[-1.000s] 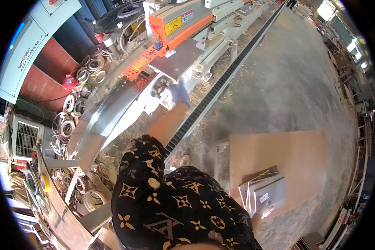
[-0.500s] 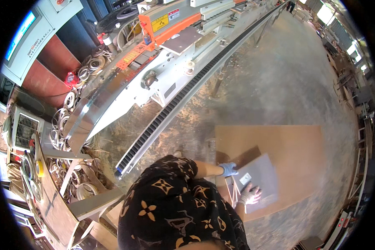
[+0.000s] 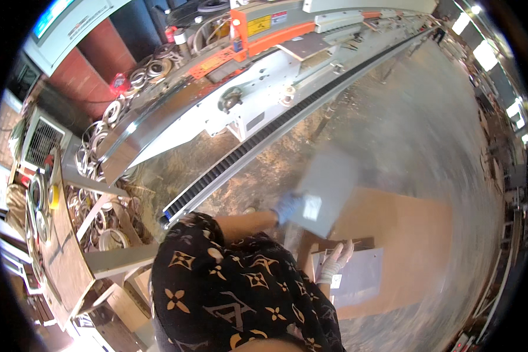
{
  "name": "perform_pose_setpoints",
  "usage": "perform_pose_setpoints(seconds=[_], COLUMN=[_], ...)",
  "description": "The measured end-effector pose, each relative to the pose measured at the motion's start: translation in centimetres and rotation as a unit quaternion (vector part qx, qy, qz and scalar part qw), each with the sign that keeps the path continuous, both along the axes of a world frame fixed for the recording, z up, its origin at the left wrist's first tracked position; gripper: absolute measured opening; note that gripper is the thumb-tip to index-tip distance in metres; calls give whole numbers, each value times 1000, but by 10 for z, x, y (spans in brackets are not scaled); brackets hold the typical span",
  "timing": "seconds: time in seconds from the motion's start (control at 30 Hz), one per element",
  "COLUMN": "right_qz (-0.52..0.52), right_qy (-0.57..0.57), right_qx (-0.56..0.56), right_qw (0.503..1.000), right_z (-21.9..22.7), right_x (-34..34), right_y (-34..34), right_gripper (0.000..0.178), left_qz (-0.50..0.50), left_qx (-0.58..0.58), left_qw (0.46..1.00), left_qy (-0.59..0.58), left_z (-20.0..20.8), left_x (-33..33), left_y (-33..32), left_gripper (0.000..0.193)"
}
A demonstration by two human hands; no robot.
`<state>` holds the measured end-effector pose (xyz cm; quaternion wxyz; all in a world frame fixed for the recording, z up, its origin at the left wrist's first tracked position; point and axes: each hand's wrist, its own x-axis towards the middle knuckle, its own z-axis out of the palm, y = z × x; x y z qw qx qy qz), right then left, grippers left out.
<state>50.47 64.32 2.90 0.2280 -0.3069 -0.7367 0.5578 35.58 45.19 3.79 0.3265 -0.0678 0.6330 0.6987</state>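
My left hand [image 3: 287, 206], in a blue glove, grips the near left edge of a grey panel [image 3: 338, 186] bearing a white label. The panel is raised and tilted, and both are smeared by motion. My right hand [image 3: 336, 261], in a pale glove with a grey cuff, is open with fingers stretched out. It is over the left part of another grey panel [image 3: 362, 277]; whether it touches that panel I cannot tell. Beneath that lies a large brown board [image 3: 419, 246] at floor level.
A long white and orange machine [image 3: 276, 73] runs along the far side, with a black roller track [image 3: 264, 132] at its near edge. Coils of banding strip [image 3: 108, 112] and a wooden table [image 3: 70, 264] stand at left. Sawdust covers parts of the concrete floor [image 3: 393, 135].
My left hand has lifted one grey panel off the lower one and swung it up and away. My right hand has shifted slightly left and up. The view has turned a little.
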Motion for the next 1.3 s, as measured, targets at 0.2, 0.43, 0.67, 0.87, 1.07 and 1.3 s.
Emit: perform_pose_setpoints(seconds=[0.2,0.43,0.67,0.87,1.07,1.3], right_qz=[90,102,65,60,73,29], right_qy=[2,4,-32,-68,-63,-52], right_qx=[62,-42,-41,-62,-43,-64], right_qw=[994,994,997,994,994,996], right_z=[-53,-60,-72,-57,-59,-47], right_x=[-31,-64,-75,-89,-105,-110], right_y=[2,-43,-70,-93,-104,-113], right_gripper=[39,36,37,39,36,34], left_qz=[394,559,579,586,600,596], left_qx=[91,-79,115,153,151,156], left_qw=[913,824,806,794,782,780], left_qy=[61,41,-33,-48,-80,-112], left_z=[17,-3,-15,-67,-61,-41], left_x=[-78,-193,-299,-344,-352,-363], left_y=[-136,-233,-254,-283,-274,-258], left_gripper=[51,58,66,54,48,46])
